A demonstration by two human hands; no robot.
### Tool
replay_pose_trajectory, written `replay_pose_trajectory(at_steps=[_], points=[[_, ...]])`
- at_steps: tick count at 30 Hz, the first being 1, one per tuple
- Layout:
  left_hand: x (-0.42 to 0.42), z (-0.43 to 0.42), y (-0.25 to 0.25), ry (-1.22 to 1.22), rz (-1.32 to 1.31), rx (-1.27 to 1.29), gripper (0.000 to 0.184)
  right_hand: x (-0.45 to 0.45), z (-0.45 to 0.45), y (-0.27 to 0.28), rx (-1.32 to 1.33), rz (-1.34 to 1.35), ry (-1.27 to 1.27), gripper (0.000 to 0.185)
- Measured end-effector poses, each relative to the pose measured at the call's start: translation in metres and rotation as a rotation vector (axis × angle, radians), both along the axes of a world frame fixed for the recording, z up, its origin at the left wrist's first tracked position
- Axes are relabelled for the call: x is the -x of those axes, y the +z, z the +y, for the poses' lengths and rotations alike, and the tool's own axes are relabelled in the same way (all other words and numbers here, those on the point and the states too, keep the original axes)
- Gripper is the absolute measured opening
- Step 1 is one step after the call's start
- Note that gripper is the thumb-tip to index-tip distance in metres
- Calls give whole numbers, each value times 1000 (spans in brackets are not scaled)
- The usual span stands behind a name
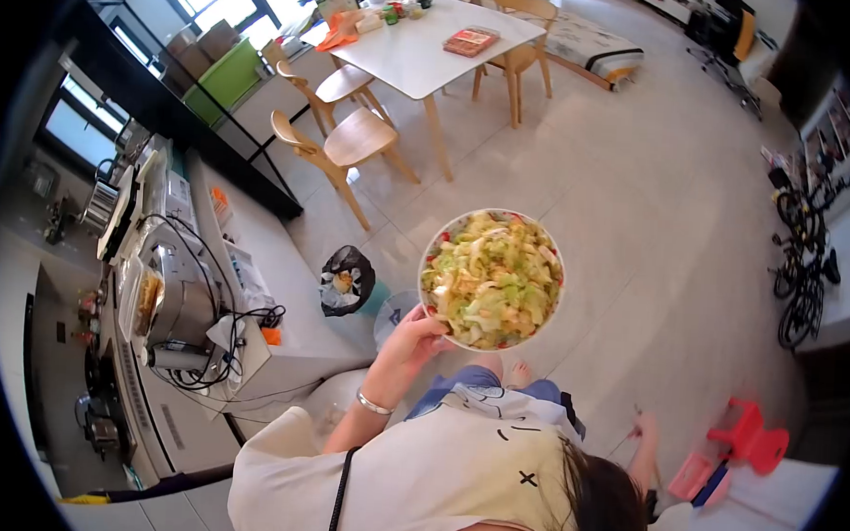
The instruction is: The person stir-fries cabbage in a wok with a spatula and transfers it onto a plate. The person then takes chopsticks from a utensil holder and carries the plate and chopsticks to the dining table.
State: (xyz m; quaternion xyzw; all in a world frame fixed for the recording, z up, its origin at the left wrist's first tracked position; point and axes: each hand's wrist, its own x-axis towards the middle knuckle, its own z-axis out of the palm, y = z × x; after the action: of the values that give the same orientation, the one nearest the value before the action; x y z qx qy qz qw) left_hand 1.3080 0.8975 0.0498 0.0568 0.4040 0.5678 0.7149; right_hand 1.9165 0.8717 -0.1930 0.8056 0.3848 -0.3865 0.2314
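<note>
My left hand (415, 340) grips the lower left edge of a round bowl (422, 289), with a bracelet on the wrist. The bowl is heaped with chopped pale green cabbage (491, 281) with small red bits, and it is held up in front of my body. Down at my right side is my right hand (643, 427), apart from the bowl. Something thin and dark shows at its fingers, too small to make out.
A white table (412, 48) with a red food package (471, 41) stands ahead, wooden chairs (362, 139) around it. A lined trash bin (375, 299) is left of the bowl, near a counter (296, 340) with appliances and cables. A red plastic chair (757, 439) stands at right.
</note>
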Motion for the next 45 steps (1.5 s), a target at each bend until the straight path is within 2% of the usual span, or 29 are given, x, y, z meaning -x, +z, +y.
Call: replay_pose_trajectory(at_steps=[1, 2, 4, 6, 8, 10, 13, 19, 23, 26, 29, 30, 31, 32, 33, 35, 37, 39, 42, 45], points=[[3, 21, 1, 40, 9, -5, 40, 22, 75, 36, -129, 19, 33, 27], [9, 16, 0, 65, 16, -18, 39, 53, 108, 70, -245, 49, 108, 27], [12, 73, -4, 170, 33, -8, 38, 70, 252, 69, -252, 0, 331, 25], [17, 123, -5, 276, 70, 12, 36, 117, 351, 89, -386, 41, 395, 23], [31, 169, -24, 302, 74, 14, 37, 157, 424, 88, -383, 95, 420, 23], [52, 216, -40, 305, 105, 14, 40, 180, 469, 88, -341, 141, 393, 24], [81, 305, -55, 360, 130, -18, 41, 206, 527, 56, -216, 208, 321, 23], [137, 466, -72, 408, 130, 13, 36, 192, 614, 25, -145, 156, 231, 20], [169, 554, -91, 441, 121, 31, 32, 205, 723, 30, -123, 84, 269, 20], [188, 634, -104, 482, 139, 75, 28, 249, 858, 26, -195, 113, 378, 23], [204, 698, -109, 567, 97, 101, 26, 340, 999, 14, -291, 140, 618, 25], [204, 700, -113, 571, 76, 125, 25, 379, 1011, 30, -382, 153, 687, 25], [213, 717, -120, 583, 70, 135, 25, 417, 1047, 22, -473, 196, 822, 29], [222, 736, -125, 594, 62, 146, 25, 467, 1081, 30, -493, 235, 935, 36], [229, 754, -126, 605, 72, 162, 25, 524, 1099, 57, -633, 268, 1061, 40], [247, 794, -131, 627, 92, 186, 24, 618, 1141, 76, -662, 503, 1083, 40], [266, 810, -150, 631, 75, 179, 24, 698, 1149, 95, -505, 596, 1036, 36], [289, 841, -172, 633, 71, 176, 28, 759, 1175, 71, -585, 732, 1080, 37], [324, 881, -201, 594, 71, 188, 38, 831, 1202, 46, -444, 963, 853, 39], [369, 912, -230, 519, 86, 182, 37, 879, 1219, 8, -301, 985, 783, 40]])
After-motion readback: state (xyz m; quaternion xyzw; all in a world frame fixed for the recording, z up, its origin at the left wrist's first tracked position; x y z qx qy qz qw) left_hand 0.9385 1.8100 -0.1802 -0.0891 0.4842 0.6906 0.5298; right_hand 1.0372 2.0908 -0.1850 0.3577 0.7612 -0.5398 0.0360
